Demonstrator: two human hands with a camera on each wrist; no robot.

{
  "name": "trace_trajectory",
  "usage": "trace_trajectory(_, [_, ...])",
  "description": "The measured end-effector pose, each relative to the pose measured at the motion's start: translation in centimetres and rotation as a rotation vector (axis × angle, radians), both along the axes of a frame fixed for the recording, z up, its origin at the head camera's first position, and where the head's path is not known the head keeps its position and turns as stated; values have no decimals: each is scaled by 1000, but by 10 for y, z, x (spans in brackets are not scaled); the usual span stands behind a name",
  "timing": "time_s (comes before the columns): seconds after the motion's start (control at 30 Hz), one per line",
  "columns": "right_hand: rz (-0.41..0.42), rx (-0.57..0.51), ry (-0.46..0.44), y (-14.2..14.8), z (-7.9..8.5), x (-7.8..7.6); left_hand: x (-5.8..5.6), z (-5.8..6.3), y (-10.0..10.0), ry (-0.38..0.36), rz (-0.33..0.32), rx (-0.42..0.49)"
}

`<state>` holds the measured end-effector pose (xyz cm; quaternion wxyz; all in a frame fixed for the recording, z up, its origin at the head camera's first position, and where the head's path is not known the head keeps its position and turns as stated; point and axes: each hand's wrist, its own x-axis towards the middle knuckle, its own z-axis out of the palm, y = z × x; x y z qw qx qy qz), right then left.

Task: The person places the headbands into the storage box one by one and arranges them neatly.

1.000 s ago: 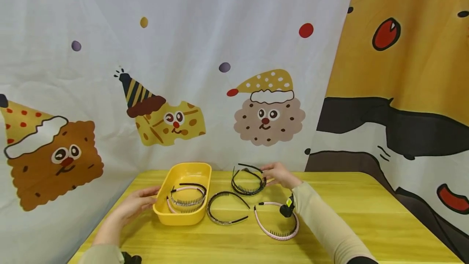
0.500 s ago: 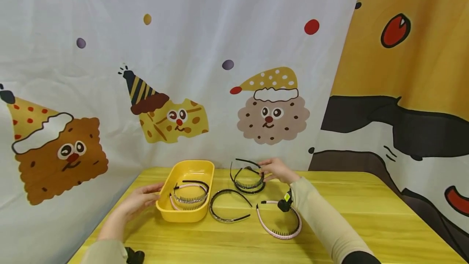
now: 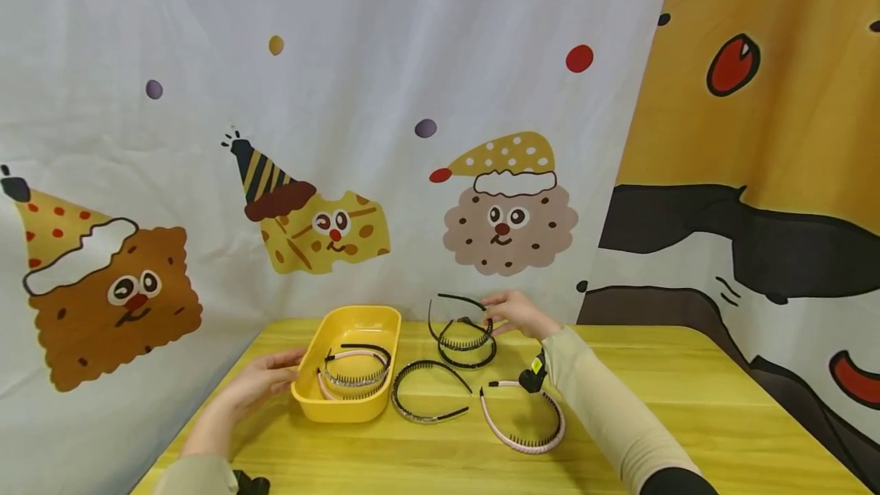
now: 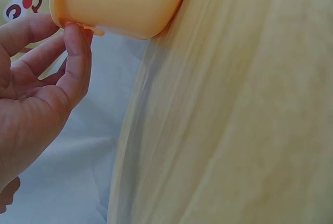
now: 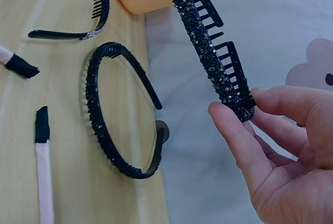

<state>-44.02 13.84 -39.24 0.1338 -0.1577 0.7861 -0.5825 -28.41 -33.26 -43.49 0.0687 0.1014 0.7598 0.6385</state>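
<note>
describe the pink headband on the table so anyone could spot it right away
On the yellow table, find the yellow tub. Past the black headband on its right lies the pink headband, a black-tipped loop. Other headbands outside the tub are black; this one is pink.

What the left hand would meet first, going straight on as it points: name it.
The left hand would meet the yellow plastic tray first: the fingertips lie at the rim, apparently touching, though depth is hard to judge.
</note>
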Motion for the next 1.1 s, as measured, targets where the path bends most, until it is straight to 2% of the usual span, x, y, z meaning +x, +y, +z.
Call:
trace_trajectory(0.33, [24, 21, 12, -16, 6, 1, 2, -1, -1, -12, 20, 2])
trace_trajectory(0.73, [59, 3, -3, -39, 4, -1, -1, -4, -1, 8, 11, 2])
trace_trajectory(1.1, [71, -16, -14, -54, 5, -3, -1, -5, -2, -3, 34, 8])
